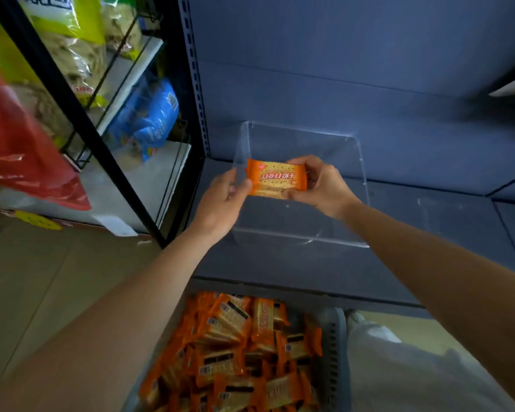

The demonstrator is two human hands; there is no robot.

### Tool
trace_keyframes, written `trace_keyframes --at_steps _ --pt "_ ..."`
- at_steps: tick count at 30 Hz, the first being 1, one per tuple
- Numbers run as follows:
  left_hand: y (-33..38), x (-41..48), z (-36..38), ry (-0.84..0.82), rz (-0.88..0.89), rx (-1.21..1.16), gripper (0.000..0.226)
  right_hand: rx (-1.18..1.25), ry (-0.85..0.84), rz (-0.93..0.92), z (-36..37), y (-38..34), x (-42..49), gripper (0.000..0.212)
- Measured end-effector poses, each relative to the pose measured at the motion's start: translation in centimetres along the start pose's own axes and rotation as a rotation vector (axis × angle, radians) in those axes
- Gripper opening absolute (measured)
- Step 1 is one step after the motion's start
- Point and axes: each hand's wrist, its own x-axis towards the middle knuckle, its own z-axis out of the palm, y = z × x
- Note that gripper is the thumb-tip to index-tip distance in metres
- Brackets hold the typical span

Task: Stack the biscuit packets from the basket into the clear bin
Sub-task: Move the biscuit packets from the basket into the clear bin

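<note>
The left hand pinches one end of the packet, the right hand the other, holding it over the empty bin. Dropped askew, it may land crooked and spoil the stack. The basket below is full.

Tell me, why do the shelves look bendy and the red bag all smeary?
Head view: the wide lens bows the black shelf post and the arms; the red bag at the left edge is blurred, while the orange packet in both hands is sharp; the clear bin shows only faint bright edges.
</note>
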Motion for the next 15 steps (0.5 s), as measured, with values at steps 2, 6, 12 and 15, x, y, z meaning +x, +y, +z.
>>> trace_keyframes --at_steps 2,6,12,15 --pt "-1.7 1.4 -0.3 0.0 0.13 0.361 0.052 -0.006 0.052 0.056 -0.1 1.9 2.1 0.054" --pt "-4.2 3.4 0.1 -0.171 0.23 0.702 0.063 -0.107 0.097 0.168 0.7 5.6 5.8 0.057" --pt "-7.0 4.5 0.6 -0.223 0.272 0.735 0.074 -0.274 0.095 0.194 3.8 10.2 10.3 0.06" --pt "-7.6 4.5 0.6 -0.194 0.322 0.671 0.078 -0.313 0.103 0.219 4.9 11.4 12.1 0.063"
